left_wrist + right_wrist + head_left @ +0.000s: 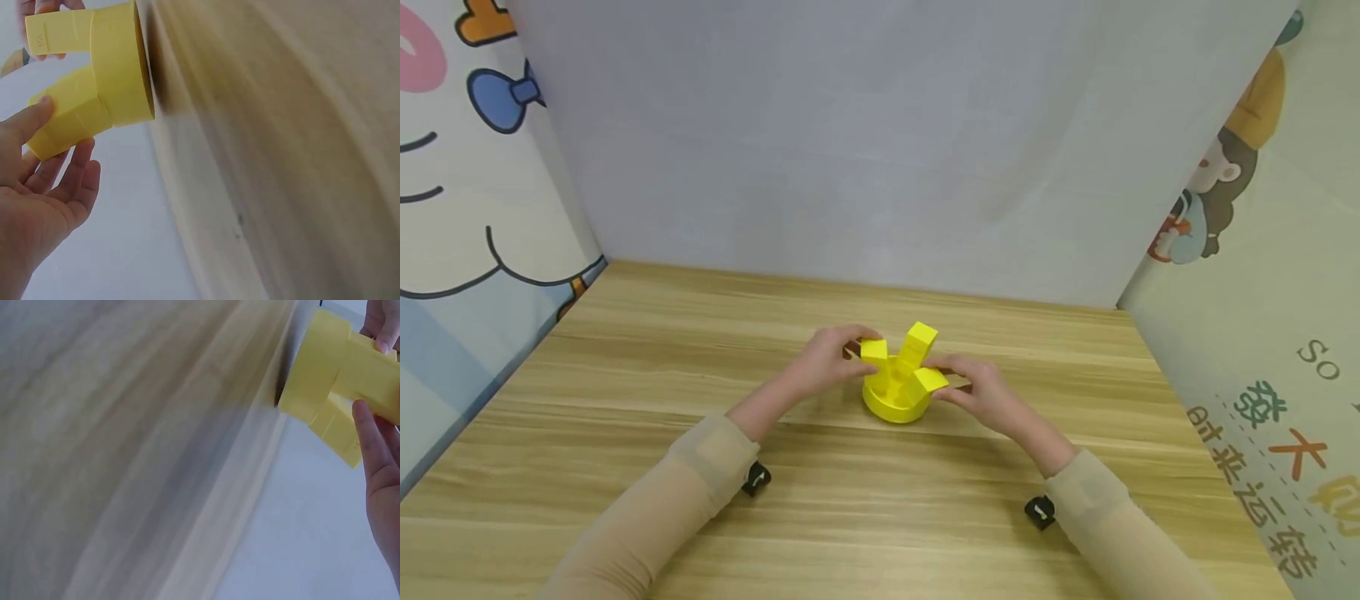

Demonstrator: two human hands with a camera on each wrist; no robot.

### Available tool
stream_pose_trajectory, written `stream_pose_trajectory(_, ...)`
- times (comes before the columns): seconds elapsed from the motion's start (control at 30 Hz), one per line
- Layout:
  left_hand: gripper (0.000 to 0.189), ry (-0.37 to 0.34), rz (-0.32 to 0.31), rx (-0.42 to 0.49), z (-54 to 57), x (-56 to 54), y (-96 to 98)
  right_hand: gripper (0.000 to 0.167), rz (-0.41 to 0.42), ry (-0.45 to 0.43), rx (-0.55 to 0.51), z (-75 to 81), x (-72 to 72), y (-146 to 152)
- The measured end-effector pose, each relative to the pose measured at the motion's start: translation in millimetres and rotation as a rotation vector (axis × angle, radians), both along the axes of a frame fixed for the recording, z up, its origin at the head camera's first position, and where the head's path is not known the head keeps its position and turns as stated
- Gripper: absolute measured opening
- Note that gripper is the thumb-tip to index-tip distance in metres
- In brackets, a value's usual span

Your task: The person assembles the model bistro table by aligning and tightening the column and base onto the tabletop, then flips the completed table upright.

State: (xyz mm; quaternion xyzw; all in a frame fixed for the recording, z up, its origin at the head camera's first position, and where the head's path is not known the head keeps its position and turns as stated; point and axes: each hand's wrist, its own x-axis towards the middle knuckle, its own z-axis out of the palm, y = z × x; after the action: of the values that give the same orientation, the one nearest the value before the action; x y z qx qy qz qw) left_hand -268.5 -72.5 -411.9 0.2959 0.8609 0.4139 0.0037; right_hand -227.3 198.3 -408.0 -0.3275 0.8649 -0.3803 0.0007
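A bright yellow plastic piece (895, 412) with a round, ring-like base and three upright square-ended prongs is between my hands. My left hand (829, 360) pinches the left prong (874, 350) between thumb and fingers. On the other side, my right hand (988, 393) grips the right prong (931, 381). The third prong (919, 338) stands free at the back. In the left wrist view the yellow base (122, 65) is upright just at the tabletop, with a dark shadow beside it. Whether it touches the wood I cannot tell.
The wood-grain table (880, 517) reaches back to a pale grey cloth (850, 150). Printed cartoon cloths (467, 192) hang at left and right. A black wrist-worn device (757, 479) shows under the left sleeve, and another (1041, 512) under the right.
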Motion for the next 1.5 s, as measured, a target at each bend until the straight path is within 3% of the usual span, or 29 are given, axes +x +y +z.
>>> stream_pose_trajectory(0.37,0.04,0.022,0.026,0.037,25.4,7.7,-4.3,0.055,-0.018,0.015,-0.133,15.6,12.5,-2.9)
stream_pose_trajectory(0.53,0.039,0.002,0.087,0.054,34.4,10.3,-6.4,0.064,-0.048,0.11,-0.146,19.1,20.5,-5.1)
stream_pose_trajectory(0.87,0.041,-0.13,0.24,0.175,48.5,11.9,-11.0,0.075,-0.118,0.443,-0.125,16.7,33.9,-14.1)
stream_pose_trajectory(1.1,0.041,-0.199,0.31,0.257,55.3,15.0,-10.6,0.073,-0.111,0.531,-0.184,13.6,34.0,-19.0)
stream_pose_trajectory(1.5,0.041,-0.319,0.375,0.351,63.2,20.4,-5.7,0.069,-0.118,0.672,-0.176,12.2,30.8,-25.3)
